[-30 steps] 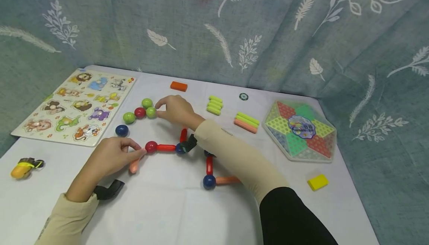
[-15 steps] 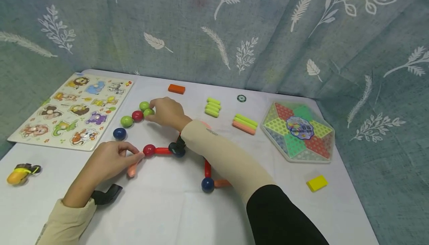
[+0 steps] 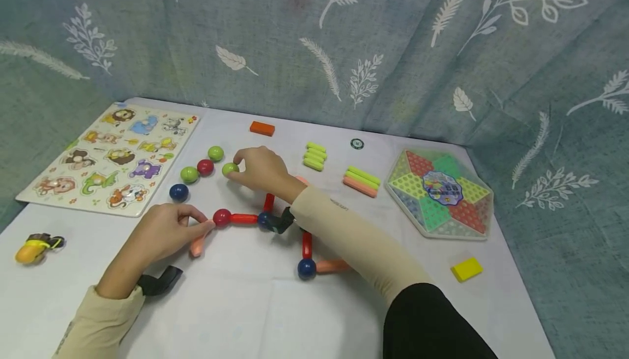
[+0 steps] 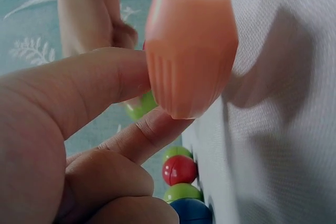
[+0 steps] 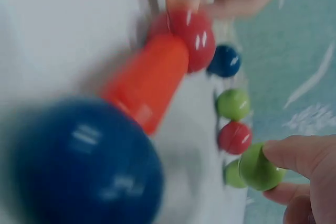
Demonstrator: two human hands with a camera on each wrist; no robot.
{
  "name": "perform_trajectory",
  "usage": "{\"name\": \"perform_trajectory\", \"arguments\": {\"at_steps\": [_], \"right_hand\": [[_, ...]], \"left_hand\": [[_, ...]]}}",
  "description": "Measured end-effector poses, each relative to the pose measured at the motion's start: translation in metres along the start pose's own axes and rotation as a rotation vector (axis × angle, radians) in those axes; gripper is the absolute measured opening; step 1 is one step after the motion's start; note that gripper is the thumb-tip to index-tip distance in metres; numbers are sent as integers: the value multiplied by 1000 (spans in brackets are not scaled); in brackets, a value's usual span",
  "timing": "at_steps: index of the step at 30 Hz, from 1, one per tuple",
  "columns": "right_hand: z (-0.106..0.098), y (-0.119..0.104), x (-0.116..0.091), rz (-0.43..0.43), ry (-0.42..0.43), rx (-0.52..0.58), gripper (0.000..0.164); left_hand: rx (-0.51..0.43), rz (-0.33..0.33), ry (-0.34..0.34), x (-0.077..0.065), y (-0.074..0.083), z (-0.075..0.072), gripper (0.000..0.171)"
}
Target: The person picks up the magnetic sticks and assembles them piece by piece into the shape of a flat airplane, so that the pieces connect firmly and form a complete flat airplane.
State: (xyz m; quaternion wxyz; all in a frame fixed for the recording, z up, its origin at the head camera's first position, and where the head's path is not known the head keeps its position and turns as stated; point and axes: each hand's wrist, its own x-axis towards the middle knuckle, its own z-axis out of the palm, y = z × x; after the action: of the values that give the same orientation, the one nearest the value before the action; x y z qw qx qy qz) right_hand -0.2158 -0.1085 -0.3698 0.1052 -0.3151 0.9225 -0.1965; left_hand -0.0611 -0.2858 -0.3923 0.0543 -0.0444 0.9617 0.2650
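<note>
My left hand (image 3: 159, 236) pinches a salmon-pink rod (image 4: 191, 56) between thumb and finger. The rod's far end meets a red ball (image 3: 222, 217), which joins a red rod (image 3: 244, 219) and a navy ball (image 3: 263, 220). Further back, my right hand (image 3: 267, 172) pinches a green ball (image 5: 258, 167) between thumb and fingertip. Left of it lie a green ball (image 3: 215, 153), a red ball (image 3: 205, 167), another green ball (image 3: 189, 174) and a navy ball (image 3: 179, 192). My right forearm hides part of the rod-and-ball structure, whose nearer navy ball (image 3: 307, 269) shows beside it.
An animal puzzle board (image 3: 110, 157) lies at left, a yellow-and-black toy (image 3: 36, 248) before it. Short lime rods (image 3: 314, 155), longer lime and salmon rods (image 3: 361, 181), a chip (image 3: 357, 143), an orange block (image 3: 262, 128), a hexagonal game box (image 3: 440, 192) and a yellow block (image 3: 467, 269) surround the structure.
My right hand reached the green ball at the cluster's right end, took hold of it and drew it slightly right, away from the others. My left hand stays on the salmon rod.
</note>
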Motion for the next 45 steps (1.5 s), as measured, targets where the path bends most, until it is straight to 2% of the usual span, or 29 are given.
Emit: {"name": "perform_trajectory", "arguments": {"at_steps": [6, 8, 13, 15, 17, 20, 25, 29, 34, 39, 45], "right_hand": [[-1, 9, -54, -55, 54, 207, 38], [5, 9, -76, -59, 61, 342, 36], [28, -6, -128, 26, -52, 784, 27], [38, -16, -144, 53, -82, 887, 25], [49, -24, -153, 32, -71, 920, 24], [66, -32, -159, -20, 10, 849, 24], [87, -36, -159, -164, 182, 499, 28], [97, -37, -155, -233, 242, 324, 31], [102, -41, -149, -268, 267, 215, 34], [102, -44, -144, -297, 272, 169, 36], [100, -42, -142, -298, 253, 122, 38]], "left_hand": [[1, 7, -1, 0, -4, -2, 42], [10, 8, -1, -1, -4, -2, 42], [15, 21, 16, -2, -5, -4, 44], [12, 26, 19, -3, -5, -4, 46], [9, 27, 20, -3, -5, -4, 47], [3, 28, 23, -2, -3, -3, 47], [2, 31, 24, -1, -2, -2, 46], [3, 43, 22, -1, -1, -2, 45], [2, 54, 28, -2, -2, -1, 44], [0, 74, 45, -1, -3, 1, 41], [0, 83, 51, 2, -3, 3, 45]]}}
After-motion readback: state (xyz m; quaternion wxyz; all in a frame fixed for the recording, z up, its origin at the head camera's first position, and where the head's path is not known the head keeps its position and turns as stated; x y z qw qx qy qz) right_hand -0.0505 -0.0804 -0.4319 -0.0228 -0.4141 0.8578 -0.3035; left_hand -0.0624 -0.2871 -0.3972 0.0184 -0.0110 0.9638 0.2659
